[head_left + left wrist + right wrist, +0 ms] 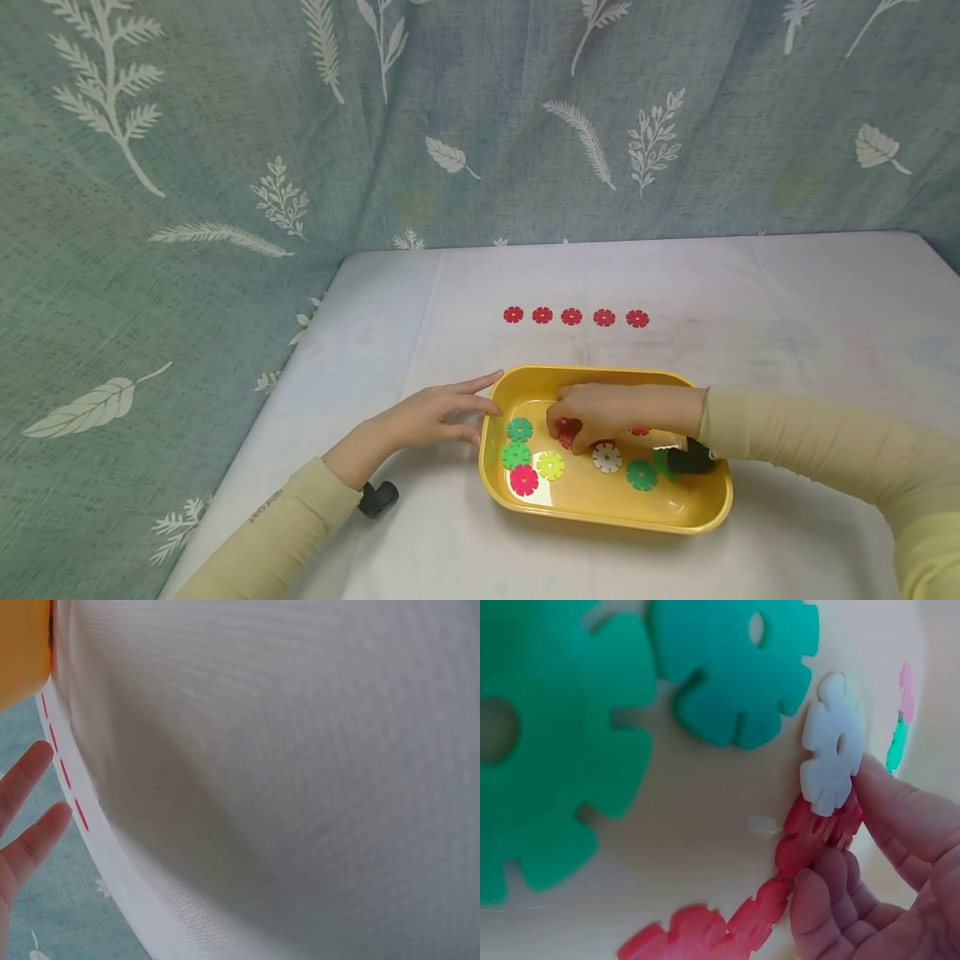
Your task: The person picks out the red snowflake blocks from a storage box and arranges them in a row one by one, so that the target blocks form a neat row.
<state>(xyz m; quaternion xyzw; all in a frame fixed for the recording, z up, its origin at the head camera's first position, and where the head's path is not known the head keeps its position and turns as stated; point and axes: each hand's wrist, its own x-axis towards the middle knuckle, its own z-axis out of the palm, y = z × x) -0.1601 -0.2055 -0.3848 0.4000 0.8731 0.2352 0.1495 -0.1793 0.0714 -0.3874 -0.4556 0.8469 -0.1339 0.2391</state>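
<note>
My right hand (pixel 607 410) reaches down into a yellow tray (pixel 592 518). Its thumb and fingers close round a red notched disc (pixel 567 432); the right wrist view shows more red discs (pixel 697 934) against the fingers. Close to the thumb is a white notched disc (pixel 831 742). Green discs (pixel 516 455), a yellow disc (pixel 551 466) and another red one (pixel 524 480) lie at the tray's left end. My left hand (pixel 435 415) is beside the tray's left rim with fingers extended; whether they touch it I cannot tell.
Behind the tray, several red discs (pixel 572 317) lie in a straight row on the white-covered table (pixel 420 533). A small black object (pixel 378 499) shows by the left wrist. Patterned green-blue cloth (pixel 480 108) hangs at the back and left.
</note>
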